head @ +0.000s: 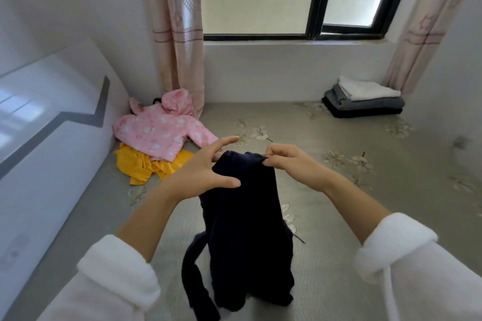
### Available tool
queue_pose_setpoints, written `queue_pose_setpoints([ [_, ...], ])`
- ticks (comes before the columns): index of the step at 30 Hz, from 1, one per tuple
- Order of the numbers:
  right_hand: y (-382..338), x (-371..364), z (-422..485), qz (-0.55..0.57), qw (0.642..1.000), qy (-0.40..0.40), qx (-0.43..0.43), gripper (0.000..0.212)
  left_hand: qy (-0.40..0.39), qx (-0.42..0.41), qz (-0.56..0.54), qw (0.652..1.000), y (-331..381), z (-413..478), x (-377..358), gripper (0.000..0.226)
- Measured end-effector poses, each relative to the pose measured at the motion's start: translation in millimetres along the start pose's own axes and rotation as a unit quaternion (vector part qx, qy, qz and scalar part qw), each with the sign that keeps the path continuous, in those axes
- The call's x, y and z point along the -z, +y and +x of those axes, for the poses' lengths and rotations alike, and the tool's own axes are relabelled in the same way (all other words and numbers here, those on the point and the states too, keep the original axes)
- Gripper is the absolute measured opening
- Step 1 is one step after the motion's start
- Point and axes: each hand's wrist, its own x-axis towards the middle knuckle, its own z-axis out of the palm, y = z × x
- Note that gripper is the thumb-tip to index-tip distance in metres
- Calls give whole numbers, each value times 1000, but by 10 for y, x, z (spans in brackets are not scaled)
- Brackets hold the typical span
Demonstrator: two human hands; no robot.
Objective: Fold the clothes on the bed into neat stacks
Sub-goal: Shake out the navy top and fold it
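Navy garment (242, 216) held up over bed (365, 216).
Right hand (292, 164) pinching top edge; left hand (206, 169) against fabric, forefinger and thumb extended.

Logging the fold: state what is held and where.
A dark navy garment, held up by its top edge: right hand pinches it; left hand grips the other end, index finger extended.

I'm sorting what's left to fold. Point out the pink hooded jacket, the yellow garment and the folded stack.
pink hooded jacket (156, 133): head view, on its patterned back panel.
yellow garment (138, 167): head view, on the crumpled part below the jacket.
folded stack (365, 101): head view, on the grey middle layer.
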Motion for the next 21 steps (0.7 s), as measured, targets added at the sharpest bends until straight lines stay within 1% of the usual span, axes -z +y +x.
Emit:
queue_pose_setpoints([
  [2,-48,-70,69,4,1000,-28,-10,24,0,-24,-59,998,2,-31,19,82],
  [3,-35,-115,97,27,998,-43,-28,18,-8,-37,-64,997,26,-33,30,83],
  [4,-14,-163,120,62,995,-55,-48,17,-21,-45,-51,997,59,-28,40,85],
  [5,17,-211,139,95,991,-69,-67,30,-34,-49,-28,998,89,-22,48,87],
  [6,47,-268,158,112,987,-89,-78,48,-47,-48,-8,998,112,-17,55,89],
  [7,75,-324,180,105,984,-114,-88,64,-59,-44,2,997,126,-13,65,91],
  [8,97,-372,198,92,981,-143,-92,72,-71,-38,2,997,133,-14,80,93],
  [9,110,-405,213,76,978,-172,-91,71,-82,-34,-1,996,131,-19,99,94],
  [10,112,-408,226,60,975,-194,-87,59,-88,-30,-3,996,122,-26,125,95],
  [11,102,-393,232,48,975,-199,-81,42,-87,-25,-5,996,105,-38,159,95],
  [12,83,-371,236,40,979,-182,-78,24,-79,-18,-10,997,77,-51,195,95],
  [13,58,-337,239,45,985,-148,-75,11,-68,-7,-21,997,39,-70,233,95],
  [15,-15,-250,232,73,994,-58,-65,19,-52,23,-50,997,-79,-127,299,94],
  [17,-129,-177,229,85,996,3,-29,23,-52,64,-53,995,-207,-193,318,91],
  [19,-278,-132,225,77,997,27,11,24,-44,107,-55,992,-363,-259,255,76],
  [21,-420,-101,233,78,995,41,46,25,-28,140,-74,987,-566,-323,97,53],
])
